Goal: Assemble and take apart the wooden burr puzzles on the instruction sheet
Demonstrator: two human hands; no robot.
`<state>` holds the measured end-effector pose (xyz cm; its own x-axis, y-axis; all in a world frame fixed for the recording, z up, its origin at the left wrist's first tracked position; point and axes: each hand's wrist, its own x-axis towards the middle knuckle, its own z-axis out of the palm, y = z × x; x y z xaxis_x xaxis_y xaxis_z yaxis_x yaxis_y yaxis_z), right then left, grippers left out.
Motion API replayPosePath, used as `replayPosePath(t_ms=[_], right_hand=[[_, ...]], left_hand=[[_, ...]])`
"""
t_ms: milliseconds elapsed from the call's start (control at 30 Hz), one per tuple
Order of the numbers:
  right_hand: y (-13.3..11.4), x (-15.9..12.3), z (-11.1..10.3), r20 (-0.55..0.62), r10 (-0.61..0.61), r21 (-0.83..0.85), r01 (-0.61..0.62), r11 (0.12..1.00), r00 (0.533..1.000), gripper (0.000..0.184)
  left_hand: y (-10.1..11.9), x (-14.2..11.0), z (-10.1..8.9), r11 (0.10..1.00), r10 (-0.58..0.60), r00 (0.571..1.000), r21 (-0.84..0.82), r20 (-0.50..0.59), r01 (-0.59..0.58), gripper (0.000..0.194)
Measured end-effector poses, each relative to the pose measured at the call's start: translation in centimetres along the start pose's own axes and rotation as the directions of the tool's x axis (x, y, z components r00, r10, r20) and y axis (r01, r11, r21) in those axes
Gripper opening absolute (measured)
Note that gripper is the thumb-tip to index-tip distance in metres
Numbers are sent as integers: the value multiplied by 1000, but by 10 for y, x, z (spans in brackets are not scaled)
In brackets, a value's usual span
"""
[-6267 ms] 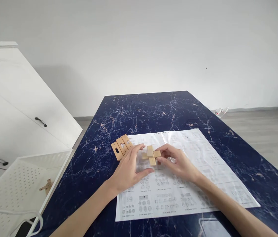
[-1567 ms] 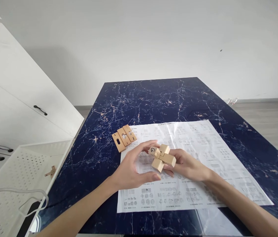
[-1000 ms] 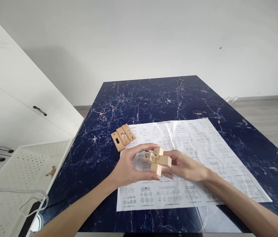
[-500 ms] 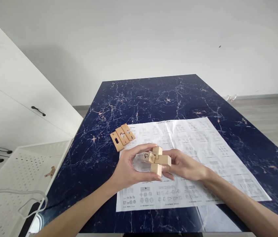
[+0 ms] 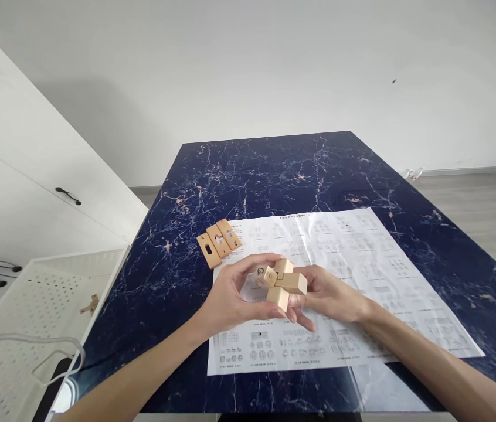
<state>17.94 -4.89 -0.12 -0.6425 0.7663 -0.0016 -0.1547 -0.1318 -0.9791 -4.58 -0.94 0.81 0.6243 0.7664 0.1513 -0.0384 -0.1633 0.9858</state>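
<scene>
A pale wooden burr puzzle, square bars crossing, black marks on one, is held tilted above the printed sheet, nearer its left edge than its right.

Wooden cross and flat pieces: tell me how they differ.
The cross is chunky; the flat pieces are thin, with cutouts. The cross is paler, the flat pieces more orange. The cross is between left hand and right hand; the flat pieces lie partly on the paper. Both look wooden, with dark marks.
</scene>
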Motion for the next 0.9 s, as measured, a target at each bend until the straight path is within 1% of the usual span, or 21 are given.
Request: replayPosePath(t_ms=[133,233,333,400,467,533,633,700,733,800,900], right_hand=[[2,1,3,0,-44,-11,44,999,999,47],[4,2,5,-29,-45,-68,43,997,999,51],[4,1,7,-125,-54,-175,31,984,991,54],[3,-1,9,-215,-97,-317,24,948,972,55],[2,-3,9,-290,-191,-509,18,861,938,54],[3,-6,8,-299,-323,-690,30,724,898,48],[3,-8,4,-190,-495,-862,97,497,848,39],[2,-8,2,-116,-562,-913,135,384,819,39],[2,-8,1,-94,-585,-927,144,347,806,39],[0,-7,0,-76,-614,-939,150,308,786,41],[-1,-6,1,-78,-628,-939,155,307,774,44]], left_hand=[[-3,1,0,997,-49,999,-66,-13,48,70],[-6,4,-1,981,-116,993,-159,-23,111,69],[-7,8,-4,963,-148,989,-225,5,146,67],[-7,10,-7,967,-126,991,-219,36,131,64],[-6,11,-10,976,-93,993,-190,71,105,62],[-7,11,-13,984,-73,991,-155,109,90,60],[-9,11,-15,989,-65,987,-124,149,84,64],[-10,11,-16,992,-56,987,-108,153,73,68],[-11,12,-16,993,-49,987,-99,153,65,68],[-12,12,-16,995,-38,988,-83,151,51,68],[-11,12,-16,997,-26,990,-63,142,36,67]])
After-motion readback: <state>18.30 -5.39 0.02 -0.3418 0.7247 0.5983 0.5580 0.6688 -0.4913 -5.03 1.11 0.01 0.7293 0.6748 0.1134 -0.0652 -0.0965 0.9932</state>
